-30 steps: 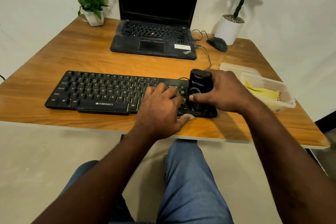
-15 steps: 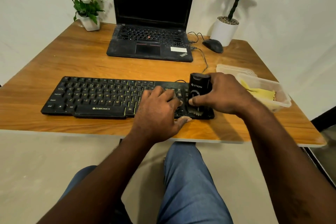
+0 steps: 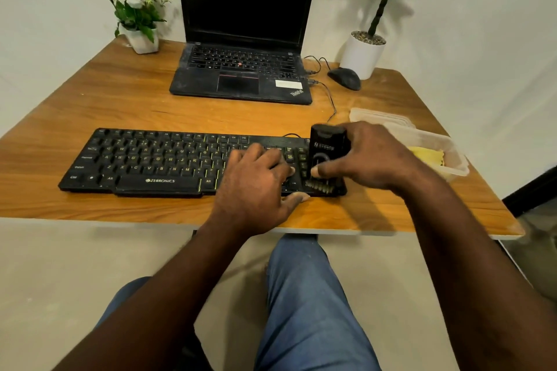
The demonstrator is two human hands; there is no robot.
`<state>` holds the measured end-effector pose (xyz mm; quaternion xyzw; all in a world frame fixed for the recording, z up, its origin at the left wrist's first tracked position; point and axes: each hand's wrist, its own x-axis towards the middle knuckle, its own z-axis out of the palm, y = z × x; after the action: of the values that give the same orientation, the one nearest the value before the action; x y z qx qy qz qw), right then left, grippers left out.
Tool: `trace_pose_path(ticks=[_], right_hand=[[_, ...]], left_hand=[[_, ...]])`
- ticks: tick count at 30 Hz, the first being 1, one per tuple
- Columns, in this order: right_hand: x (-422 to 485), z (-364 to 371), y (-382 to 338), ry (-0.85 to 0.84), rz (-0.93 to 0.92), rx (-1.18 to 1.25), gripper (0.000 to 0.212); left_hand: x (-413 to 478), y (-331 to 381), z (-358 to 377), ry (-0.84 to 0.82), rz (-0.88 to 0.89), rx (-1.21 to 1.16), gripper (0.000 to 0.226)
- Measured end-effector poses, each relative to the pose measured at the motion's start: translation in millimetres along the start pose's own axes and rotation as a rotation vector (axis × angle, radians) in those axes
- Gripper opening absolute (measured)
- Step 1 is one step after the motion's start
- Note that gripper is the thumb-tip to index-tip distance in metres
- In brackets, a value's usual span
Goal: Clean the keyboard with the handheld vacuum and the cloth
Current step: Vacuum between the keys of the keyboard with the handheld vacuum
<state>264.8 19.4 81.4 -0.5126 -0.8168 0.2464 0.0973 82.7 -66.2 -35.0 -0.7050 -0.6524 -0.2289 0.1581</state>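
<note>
Head view: keyboard point(image 3: 156, 159) lies flat along the near edge of the table point(image 3: 120, 93), cable running off its back edge. Right hand point(image 3: 370, 156) is wrapped round the vacuum point(image 3: 327, 147), thumb across its front, fingers behind; the unit stands upright on the keyboard's right end, brush nozzle down on the keys. Left hand point(image 3: 256, 187) rests flat on the keys just left of the vacuum, fingers fairly straight, thumb at the front edge, holding nothing, apparently bracing the board. Cloth point(image 3: 428, 155), yellow, sits crumpled in a clear tub point(image 3: 452, 172) at the right table edge, untouched; a lid point(image 3: 376, 116) lies just behind the tub. Handling guess: vacuum looks small, rigid plastic, probably light, fine one-handed round the mid body; bristles look soft, so light pressure should do. Keyboard looks stiff and light and may slide on smooth wood, so pinning it with a palm makes sense; the keycaps could pop if snagged. Cloth looks limp, pinch anywhere. Counts: one keyboard, one vacuum, one cloth, one tub, one lid, one laptop point(image 3: 241, 69), one mouse point(image 3: 345, 78), two potted plants, flowers point(image 3: 141, 39) back left and a leafy one point(image 3: 363, 51) back right.
</note>
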Motion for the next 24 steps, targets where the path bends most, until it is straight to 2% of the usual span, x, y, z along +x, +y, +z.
trace_pose_path(ticks=[3, 5, 9, 14, 15, 19, 24], right_hand=[[23.2, 0.5, 5.0, 0.29, 0.044, 0.076, 0.067], [35.4, 9.6, 6.2, 0.367, 0.071, 0.071, 0.065], [19.6, 23.4, 7.3, 0.287, 0.06, -0.021, 0.061], [-8.2, -0.8, 14.6, 0.034, 0.041, -0.016, 0.059], [-3.2, -4.3, 14.4, 0.062, 0.04, 0.005, 0.06], [33.7, 5.1, 9.2, 0.396, 0.086, 0.043, 0.064], [21.9, 17.3, 10.4, 0.314, 0.099, -0.003, 0.062]], left_hand=[[0.5, 0.7, -0.5, -0.022, -0.009, -0.004, 0.068], [0.1, 1.8, -1.1, -0.025, -0.016, -0.002, 0.069], [-0.2, 2.2, -0.4, -0.03, -0.019, -0.001, 0.067], [0.3, 0.0, 0.0, -0.022, -0.011, -0.015, 0.066], [0.4, 0.2, 0.0, -0.024, -0.012, -0.016, 0.067], [-0.6, 1.5, -0.5, -0.038, -0.019, -0.014, 0.067], [-0.2, 1.3, -0.9, -0.02, -0.022, -0.025, 0.065]])
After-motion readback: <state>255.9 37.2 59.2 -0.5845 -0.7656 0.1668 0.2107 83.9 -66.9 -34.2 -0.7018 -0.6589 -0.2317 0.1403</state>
